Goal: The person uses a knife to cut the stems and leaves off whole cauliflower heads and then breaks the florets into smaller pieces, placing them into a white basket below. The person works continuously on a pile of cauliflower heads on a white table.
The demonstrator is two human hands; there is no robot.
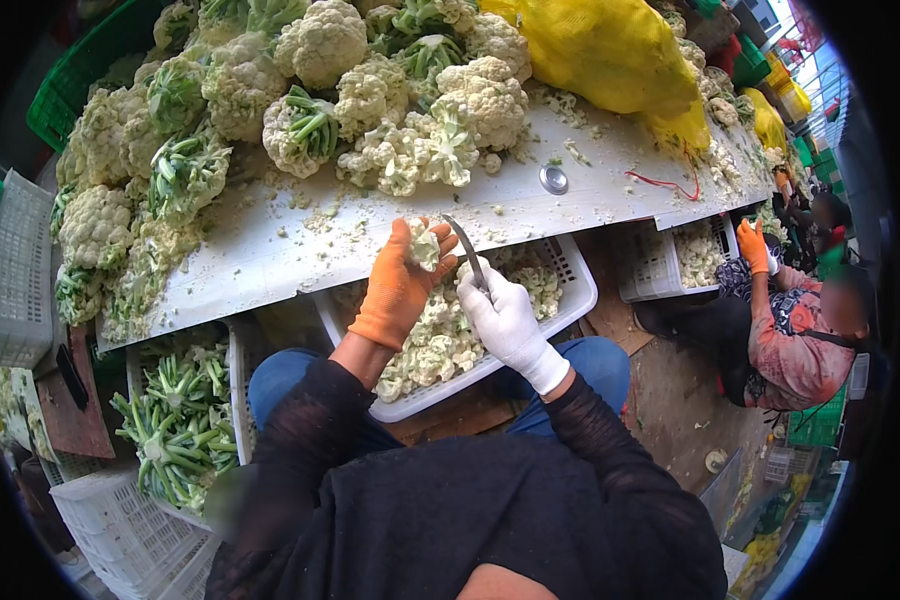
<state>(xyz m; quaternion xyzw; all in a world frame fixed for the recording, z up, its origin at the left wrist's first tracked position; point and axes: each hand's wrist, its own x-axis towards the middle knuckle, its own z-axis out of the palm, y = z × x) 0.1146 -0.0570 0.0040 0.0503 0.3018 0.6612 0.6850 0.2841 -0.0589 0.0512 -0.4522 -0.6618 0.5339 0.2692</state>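
My left hand (399, 281), in an orange glove, holds a small cauliflower floret (424, 246) between thumb and fingers. My right hand (504, 315), in a white knit glove, grips a knife with a dark curved blade (463, 241); its handle is hidden in the fist. The blade points up and left, close to the fingertips of my left hand. Beneath both hands a white plastic crate (581, 300) stands between my knees, filled with cut cauliflower florets (439, 349). Just beyond, broken florets (412, 154) lie on the white tabletop (360, 240).
Whole cauliflower heads (322, 45) are heaped across the table, beside a yellow mesh sack (607, 60). A round metal object (553, 179) and red string (667, 186) lie on it. At left a crate holds trimmed stalks (172, 442). A co-worker (795, 330) sits at right near another floret crate (667, 262).
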